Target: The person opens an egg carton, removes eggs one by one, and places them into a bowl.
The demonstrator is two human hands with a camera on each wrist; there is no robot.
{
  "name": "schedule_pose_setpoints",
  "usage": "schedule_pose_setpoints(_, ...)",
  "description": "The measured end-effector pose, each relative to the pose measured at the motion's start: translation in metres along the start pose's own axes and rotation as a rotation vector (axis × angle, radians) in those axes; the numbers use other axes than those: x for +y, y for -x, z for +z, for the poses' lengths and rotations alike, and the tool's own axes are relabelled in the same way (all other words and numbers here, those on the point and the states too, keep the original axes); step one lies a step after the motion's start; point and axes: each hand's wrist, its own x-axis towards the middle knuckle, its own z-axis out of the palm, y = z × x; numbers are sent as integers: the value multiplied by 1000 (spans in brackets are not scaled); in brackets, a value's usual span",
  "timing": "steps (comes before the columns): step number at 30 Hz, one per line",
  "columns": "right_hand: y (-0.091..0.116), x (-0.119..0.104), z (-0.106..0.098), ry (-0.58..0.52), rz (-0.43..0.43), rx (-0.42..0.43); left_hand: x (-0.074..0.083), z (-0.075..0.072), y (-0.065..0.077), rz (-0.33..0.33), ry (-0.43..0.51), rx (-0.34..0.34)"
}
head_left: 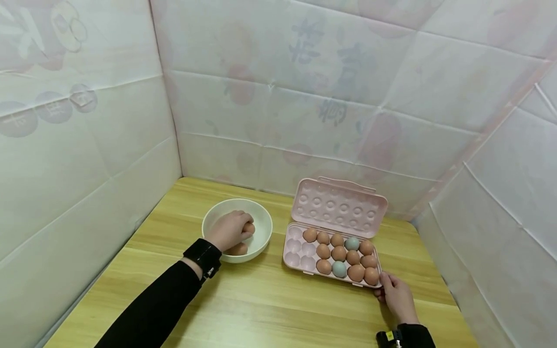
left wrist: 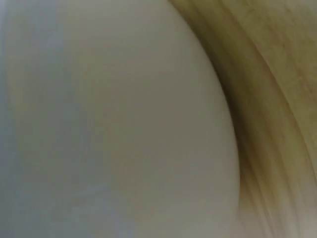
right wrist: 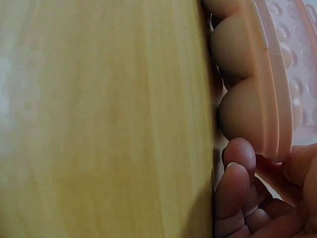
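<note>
My left hand (head_left: pixel 228 228) reaches into a white bowl (head_left: pixel 266 241), its fingers curled round a brown egg (head_left: pixel 249 228). Below that hand, another brown egg (head_left: pixel 238 250) lies in the bowl. The left wrist view is filled by the bowl's pale outer wall (left wrist: pixel 163 119), with the hand out of sight. At the front right corner of a pink egg carton (head_left: pixel 304 270), my right hand (head_left: pixel 397 296) pinches the rim between thumb and fingers. In the right wrist view, the fingertips (right wrist: pixel 239 154) sit under the carton's rim (right wrist: pixel 275 109), close to a rounded egg cup.
Several brown eggs (head_left: pixel 338 253) and two pale blue-green eggs (head_left: pixel 339 269) fill most of the carton; several cups at its left hold nothing. Its dimpled lid (head_left: pixel 339 205) stands open behind. Printed sheets (head_left: pixel 278 121) wall in the wooden table (head_left: pixel 261 309).
</note>
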Motion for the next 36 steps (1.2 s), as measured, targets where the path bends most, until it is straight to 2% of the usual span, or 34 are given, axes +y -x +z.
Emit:
schedule_pose_setpoints(4,0,0,0,10,3,-4,0,7,-2,12,-29,-1)
schedule_pose_setpoints(10,1,0,1,11,3,-5,1,13,1,-37,-82,-34)
schedule_pose_setpoints(14,0,2,2,6,6,-1,2,14,1,-45,-107,-38)
schedule_pose_setpoints(28,1,3,2,3,7,-5,2,15,1,-47,-114,-19)
schedule_pose_setpoints(36,1,1,1,5,0,-3,4,8,0,-9,-74,5)
